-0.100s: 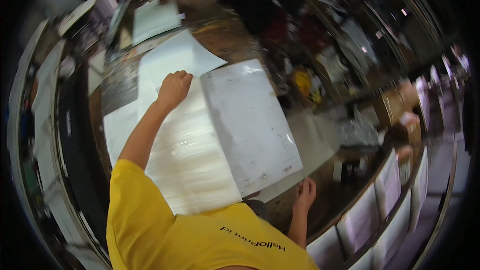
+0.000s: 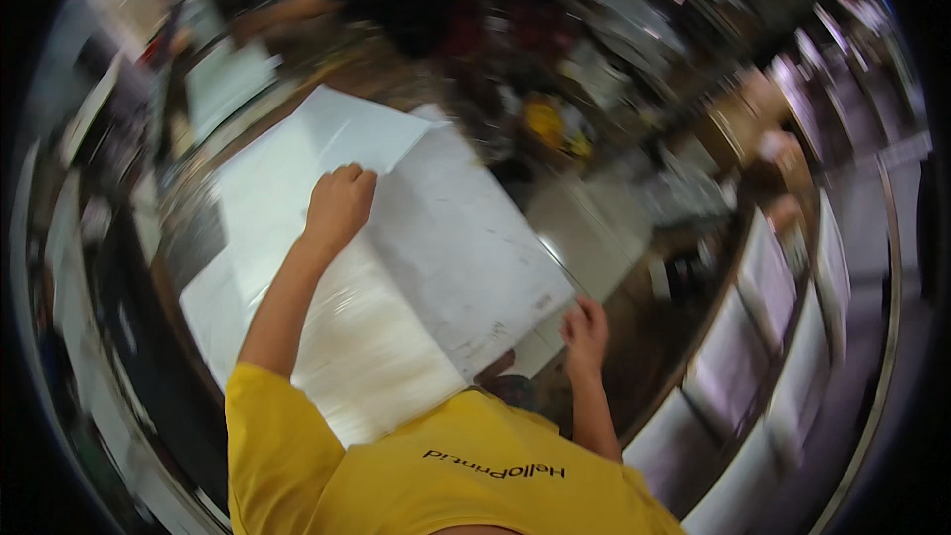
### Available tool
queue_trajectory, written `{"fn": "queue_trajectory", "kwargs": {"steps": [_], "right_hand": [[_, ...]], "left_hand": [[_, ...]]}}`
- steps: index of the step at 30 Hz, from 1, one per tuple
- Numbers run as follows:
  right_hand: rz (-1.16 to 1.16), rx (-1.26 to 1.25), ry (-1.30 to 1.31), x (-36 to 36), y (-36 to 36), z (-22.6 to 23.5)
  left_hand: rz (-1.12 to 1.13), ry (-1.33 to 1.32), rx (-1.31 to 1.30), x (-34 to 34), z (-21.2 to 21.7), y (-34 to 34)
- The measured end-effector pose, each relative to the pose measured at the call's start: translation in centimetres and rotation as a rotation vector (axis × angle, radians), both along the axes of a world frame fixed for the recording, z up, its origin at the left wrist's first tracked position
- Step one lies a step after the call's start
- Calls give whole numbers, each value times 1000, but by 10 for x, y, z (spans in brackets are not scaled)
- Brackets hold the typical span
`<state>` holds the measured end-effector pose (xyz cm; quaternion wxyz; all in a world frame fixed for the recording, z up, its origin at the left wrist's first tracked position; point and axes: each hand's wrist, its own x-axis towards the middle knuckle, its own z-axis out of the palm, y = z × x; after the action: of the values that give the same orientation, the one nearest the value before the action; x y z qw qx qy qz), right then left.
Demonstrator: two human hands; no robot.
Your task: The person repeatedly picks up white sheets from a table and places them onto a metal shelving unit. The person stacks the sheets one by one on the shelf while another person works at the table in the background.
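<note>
A: State of the left hand?

B: Left hand (image 2: 342,203) closed, gripping the near edge of a thin, smooth, bluish-white sheet (image 2: 287,154). Fingertips hidden beneath the knuckles.

A: And the right?

B: Right hand (image 2: 584,337) low, fingers curled, just beside the near right corner of a large, scuffed, greyish-white flat board (image 2: 466,248). Blurred; contact with the corner, or anything in the grip, cannot be told.

A: Position of the sheet?

B: Across the board's far left part, its right corner raised over the far edge. Below the left hand, a glossy, cream, rectangular stack of film-like sheets (image 2: 381,342) runs along the board to its near edge, against a yellow cloth shirt (image 2: 446,485).

A: Further out?

B: A worn brown worktable (image 2: 367,69) shows past the board's far edge. Toward its far left corner lies a pale green, flat rectangular stack (image 2: 228,84); a co-worker's bare arm (image 2: 287,12) reaches over it. Beyond the board's right edge, pale glossy floor tiles (image 2: 584,218).
</note>
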<state>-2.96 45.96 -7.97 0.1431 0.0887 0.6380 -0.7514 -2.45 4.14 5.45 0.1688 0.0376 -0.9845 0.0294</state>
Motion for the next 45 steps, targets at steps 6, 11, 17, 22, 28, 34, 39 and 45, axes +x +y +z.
{"fn": "queue_trajectory", "kwargs": {"steps": [6, 11, 17, 22, 28, 34, 39, 45], "right_hand": [[297, 229, 329, -12, 36, 88], [60, 449, 464, -17, 86, 104], [-205, 643, 223, -1, 177, 82], [-300, 828, 120, -18, 260, 61], [-355, 1001, 234, -103, 366, 46], [-775, 1020, 342, -119, 495, 29], [-1155, 716, 62, -71, 560, -28], [-1251, 513, -312, -26, 597, -87]], "left_hand": [[-404, -16, 313, -49, -14, 229], [-727, -50, 540, -55, -34, 351], [-1006, -232, 691, -38, -49, 429], [-999, -454, 817, -16, -49, 435], [-794, -577, 859, -9, -59, 411], [-543, -613, 870, -2, -67, 389], [-465, -652, 868, 7, -79, 392], [-554, -680, 872, 3, -77, 413]]}}
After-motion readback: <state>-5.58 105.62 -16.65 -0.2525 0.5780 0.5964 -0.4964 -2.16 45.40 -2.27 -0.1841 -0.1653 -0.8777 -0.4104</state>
